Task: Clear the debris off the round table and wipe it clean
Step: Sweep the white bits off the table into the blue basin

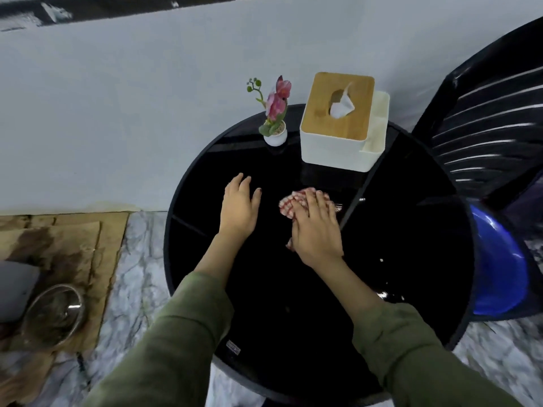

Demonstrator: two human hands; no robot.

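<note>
Tissue box [338,124] w/ bamboo lid, potted orchid [275,118] beside; blue basin [496,265], steel bowl [54,312] on floor.

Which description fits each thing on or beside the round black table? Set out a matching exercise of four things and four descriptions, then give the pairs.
Things:
1. checked cloth
2. tissue box
3. flower pot
4. left hand

Descriptions:
A. wooden lid, tissue sticking up
B. flat and open, holding nothing
C. small, white, with pink blooms
D. pressed under the right hand

Pairs: 1-D, 2-A, 3-C, 4-B
</note>
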